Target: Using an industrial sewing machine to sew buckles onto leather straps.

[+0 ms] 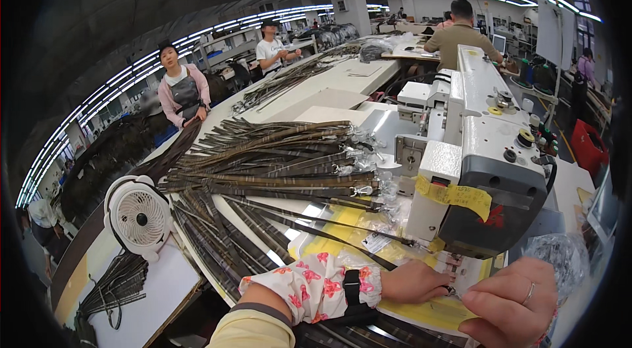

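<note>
My left hand [416,281] reaches in from the left, in a white sleeve cover [309,285] with pink-red prints. Its fingers are pressed together beside a small dark metal fitting at the sewing bed, just below the head of the white and dark grey sewing machine [490,150]. What they grip is hidden. My right hand [517,302], with a ring on one finger, is close by on the right. Its fingers curl in a pinch, and whatever is between them does not show. A dark strap [329,216] runs across toward the machine.
Left of the machine lies a big pile of brown straps [263,157] with plastic-wrapped metal hooks. A white fan [139,216] stands at the left. Clear plastic [559,259] bunches by my right hand. Beyond the long table [329,94], other people work; a red bin [588,147] stands right.
</note>
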`<control>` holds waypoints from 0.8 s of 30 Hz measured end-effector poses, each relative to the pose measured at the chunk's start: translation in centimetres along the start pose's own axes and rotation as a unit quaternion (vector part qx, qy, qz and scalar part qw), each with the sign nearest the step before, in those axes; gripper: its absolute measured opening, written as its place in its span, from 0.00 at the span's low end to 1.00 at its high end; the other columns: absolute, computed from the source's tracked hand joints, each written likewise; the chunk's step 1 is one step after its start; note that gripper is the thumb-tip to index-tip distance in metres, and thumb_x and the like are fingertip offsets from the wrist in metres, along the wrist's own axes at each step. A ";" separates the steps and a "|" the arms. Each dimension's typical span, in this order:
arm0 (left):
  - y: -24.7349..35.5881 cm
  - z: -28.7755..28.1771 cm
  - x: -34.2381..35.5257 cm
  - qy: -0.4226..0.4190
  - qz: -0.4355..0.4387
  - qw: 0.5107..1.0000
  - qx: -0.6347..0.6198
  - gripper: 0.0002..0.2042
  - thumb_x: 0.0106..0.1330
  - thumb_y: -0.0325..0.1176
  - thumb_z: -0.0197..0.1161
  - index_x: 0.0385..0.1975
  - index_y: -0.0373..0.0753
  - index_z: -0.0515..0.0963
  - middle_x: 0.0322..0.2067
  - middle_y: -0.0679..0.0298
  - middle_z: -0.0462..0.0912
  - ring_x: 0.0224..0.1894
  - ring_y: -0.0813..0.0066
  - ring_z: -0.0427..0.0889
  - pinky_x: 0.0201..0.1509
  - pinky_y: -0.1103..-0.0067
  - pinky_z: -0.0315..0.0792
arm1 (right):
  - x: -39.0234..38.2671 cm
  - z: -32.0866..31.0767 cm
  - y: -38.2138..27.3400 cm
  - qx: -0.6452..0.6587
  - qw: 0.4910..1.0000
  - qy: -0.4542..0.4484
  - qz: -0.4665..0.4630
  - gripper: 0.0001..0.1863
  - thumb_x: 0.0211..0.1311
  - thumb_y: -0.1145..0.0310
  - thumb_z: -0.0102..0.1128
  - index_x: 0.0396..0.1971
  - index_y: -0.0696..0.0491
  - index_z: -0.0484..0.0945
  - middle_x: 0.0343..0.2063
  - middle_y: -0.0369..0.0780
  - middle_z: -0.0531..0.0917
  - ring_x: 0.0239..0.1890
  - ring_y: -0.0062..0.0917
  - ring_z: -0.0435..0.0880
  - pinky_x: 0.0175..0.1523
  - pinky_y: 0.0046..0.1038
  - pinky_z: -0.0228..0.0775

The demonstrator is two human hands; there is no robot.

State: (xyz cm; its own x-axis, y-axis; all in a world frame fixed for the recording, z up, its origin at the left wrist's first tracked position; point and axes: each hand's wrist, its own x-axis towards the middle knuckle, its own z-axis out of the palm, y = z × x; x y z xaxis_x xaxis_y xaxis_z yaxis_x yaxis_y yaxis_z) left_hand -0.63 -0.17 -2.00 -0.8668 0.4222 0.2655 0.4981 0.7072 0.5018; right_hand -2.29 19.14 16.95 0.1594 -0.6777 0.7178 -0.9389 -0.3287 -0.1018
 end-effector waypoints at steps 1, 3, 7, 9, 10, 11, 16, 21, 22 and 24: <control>-0.1 -0.1 0.1 -0.011 0.001 1.000 0.014 0.15 0.64 0.42 0.55 0.47 0.41 0.74 0.20 0.53 0.79 0.23 0.50 0.78 0.27 0.59 0.71 | 0.1 0.0 0.0 -0.008 1.000 -0.006 0.005 0.20 0.39 0.77 0.68 0.37 0.64 0.77 0.30 0.46 0.80 0.25 0.36 0.79 0.29 0.30 0.69; 0.2 -0.2 -0.3 -0.006 -0.007 1.000 0.014 0.16 0.63 0.42 0.56 0.47 0.41 0.74 0.20 0.53 0.79 0.23 0.50 0.78 0.27 0.59 0.71 | 0.2 0.0 0.1 0.003 1.000 -0.018 0.006 0.19 0.39 0.77 0.68 0.37 0.65 0.77 0.30 0.47 0.80 0.25 0.37 0.79 0.28 0.30 0.68; 0.1 -0.2 -0.2 0.000 0.006 1.000 0.011 0.16 0.64 0.42 0.56 0.46 0.40 0.74 0.19 0.53 0.78 0.23 0.50 0.78 0.27 0.60 0.71 | 0.2 0.0 0.3 0.007 1.000 -0.013 0.007 0.19 0.40 0.77 0.68 0.37 0.65 0.77 0.30 0.47 0.80 0.25 0.37 0.79 0.28 0.30 0.68; 0.1 -0.1 -0.2 0.005 0.012 1.000 0.003 0.16 0.64 0.42 0.56 0.45 0.40 0.74 0.19 0.53 0.78 0.23 0.50 0.78 0.27 0.60 0.71 | 0.1 0.0 0.2 0.008 1.000 -0.011 0.009 0.19 0.40 0.77 0.68 0.36 0.65 0.77 0.29 0.47 0.80 0.25 0.36 0.79 0.28 0.30 0.68; 0.2 -0.2 -0.2 0.000 0.007 1.000 0.002 0.16 0.64 0.42 0.56 0.45 0.39 0.74 0.20 0.53 0.78 0.23 0.50 0.78 0.27 0.60 0.71 | 0.1 0.0 0.2 0.005 1.000 -0.010 0.009 0.19 0.40 0.77 0.68 0.36 0.65 0.77 0.29 0.47 0.80 0.25 0.36 0.79 0.28 0.30 0.68; 0.3 -0.2 -0.1 -0.006 0.002 1.000 0.000 0.15 0.64 0.42 0.56 0.45 0.39 0.74 0.20 0.53 0.78 0.23 0.50 0.78 0.27 0.60 0.71 | 0.0 -0.1 0.2 0.003 1.000 -0.009 0.009 0.19 0.40 0.77 0.68 0.36 0.65 0.77 0.29 0.47 0.79 0.25 0.36 0.79 0.28 0.30 0.68; 0.3 -0.1 -0.2 0.002 0.006 1.000 -0.001 0.15 0.64 0.42 0.56 0.45 0.39 0.74 0.19 0.53 0.78 0.23 0.50 0.78 0.28 0.60 0.71 | -1.0 1.8 -0.3 -0.092 0.991 0.070 0.069 0.14 0.47 0.58 0.66 0.29 0.51 0.78 0.21 0.35 0.80 0.18 0.24 0.76 0.30 0.29 0.61; 0.1 -0.2 -0.1 0.000 0.007 1.000 -0.001 0.15 0.64 0.42 0.56 0.45 0.39 0.74 0.20 0.53 0.78 0.23 0.50 0.78 0.28 0.60 0.71 | -0.9 1.8 -0.2 -0.100 0.991 0.066 0.062 0.15 0.46 0.57 0.67 0.28 0.52 0.78 0.21 0.35 0.80 0.18 0.25 0.76 0.30 0.28 0.61; 0.1 -0.1 -0.2 0.003 0.009 1.000 -0.002 0.15 0.64 0.42 0.56 0.45 0.39 0.74 0.20 0.53 0.78 0.23 0.50 0.78 0.28 0.60 0.71 | -0.9 1.8 -0.2 -0.099 0.991 0.066 0.065 0.15 0.46 0.57 0.67 0.28 0.52 0.79 0.21 0.36 0.80 0.18 0.25 0.76 0.30 0.28 0.61; -0.1 -0.1 -0.2 0.006 0.011 1.000 -0.003 0.15 0.64 0.42 0.56 0.45 0.39 0.74 0.19 0.53 0.78 0.23 0.50 0.78 0.28 0.60 0.71 | -0.8 1.9 -0.1 -0.099 0.991 0.067 0.068 0.15 0.46 0.57 0.67 0.28 0.52 0.79 0.21 0.36 0.81 0.18 0.25 0.76 0.29 0.28 0.61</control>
State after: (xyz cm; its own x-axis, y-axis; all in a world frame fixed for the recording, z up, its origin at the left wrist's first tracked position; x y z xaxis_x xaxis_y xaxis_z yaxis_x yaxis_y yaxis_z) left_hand -0.53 -0.35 -1.97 -0.8560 0.4308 0.2859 0.5167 0.6942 0.5011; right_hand -1.72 18.50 15.07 -0.0015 -0.6095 0.7928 -0.9924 -0.0964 -0.0759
